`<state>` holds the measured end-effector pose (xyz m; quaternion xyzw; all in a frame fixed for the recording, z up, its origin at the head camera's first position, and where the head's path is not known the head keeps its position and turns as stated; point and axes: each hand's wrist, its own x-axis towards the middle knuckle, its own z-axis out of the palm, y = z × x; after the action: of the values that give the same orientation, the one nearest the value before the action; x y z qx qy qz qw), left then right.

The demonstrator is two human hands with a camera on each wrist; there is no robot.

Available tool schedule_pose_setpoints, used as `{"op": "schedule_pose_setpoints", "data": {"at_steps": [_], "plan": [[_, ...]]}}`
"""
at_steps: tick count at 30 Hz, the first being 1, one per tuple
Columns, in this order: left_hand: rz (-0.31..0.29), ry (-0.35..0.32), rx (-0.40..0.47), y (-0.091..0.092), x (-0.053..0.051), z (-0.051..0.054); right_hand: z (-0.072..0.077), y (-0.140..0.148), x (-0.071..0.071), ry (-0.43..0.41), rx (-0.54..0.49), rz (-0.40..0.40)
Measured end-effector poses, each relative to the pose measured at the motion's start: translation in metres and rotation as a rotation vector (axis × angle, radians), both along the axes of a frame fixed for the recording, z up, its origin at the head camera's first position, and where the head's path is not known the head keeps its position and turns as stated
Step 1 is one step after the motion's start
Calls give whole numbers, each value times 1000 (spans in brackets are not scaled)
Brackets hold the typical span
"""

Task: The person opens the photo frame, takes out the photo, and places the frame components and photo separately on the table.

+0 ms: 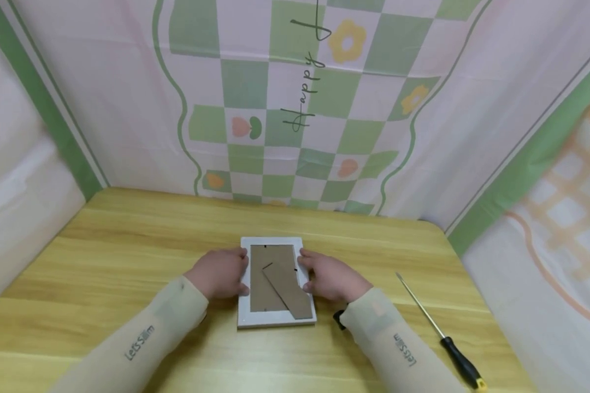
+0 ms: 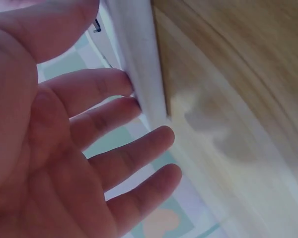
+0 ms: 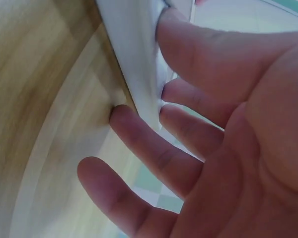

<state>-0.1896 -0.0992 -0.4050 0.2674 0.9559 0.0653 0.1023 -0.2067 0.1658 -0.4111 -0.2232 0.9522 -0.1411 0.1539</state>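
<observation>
Hanging behind and at both sides of the table, pale cloth (image 1: 123, 109) falls in soft creases, its back stretch printed with green and white checks, two yellow flowers and sideways lettering that includes the word "Happy". The single table (image 1: 128, 229) has a smooth, yellowish wood-grain top with rounded far corners. Two cream sleeves (image 1: 169, 311), each bearing dark lettering, reach in over it. Between their cuffs, near the middle of the tabletop, one white rectangular picture frame (image 1: 270, 240) lies flat with its back uppermost. Set inside its border is one brown backing board (image 1: 262, 295), matte and card-like. The left hand (image 1: 218, 274) is at the frame's left edge and the right hand (image 1: 331, 277) at its right edge; both are fairly wide open, fingers spread and only slightly bent. In the wrist views, some fingertips touch the white sides while the outer two fingers of each hand stretch past, so the frame sits between the two hands. One screwdriver (image 1: 446, 343), with a slim metal shaft and a black handle ending in yellow, lies well apart on the right. A flat, tapering brown stand leg (image 1: 290, 289) slants across the board, and at least two tiny black tabs (image 1: 295, 269) show at the board's edges.
</observation>
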Motion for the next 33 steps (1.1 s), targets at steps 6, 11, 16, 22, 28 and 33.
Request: {"op": "schedule_pose_setpoints", "data": {"at_steps": [6,11,16,22,28,33], "plan": [[49,14,-33,6,5,2,3,-7,15,102,38,-60],[68,0,-19,6,3,-1,12,-28,56,222,121,-88],[79,-5,-9,7,1,-4,14,-49,93,312,260,-61],[81,-7,-2,10,0,-6,8,-62,110,303,342,-94],[89,-4,20,11,1,-4,2,-71,109,282,368,-140],[93,-8,36,11,1,-4,-1,-73,109,327,412,-103]]}}
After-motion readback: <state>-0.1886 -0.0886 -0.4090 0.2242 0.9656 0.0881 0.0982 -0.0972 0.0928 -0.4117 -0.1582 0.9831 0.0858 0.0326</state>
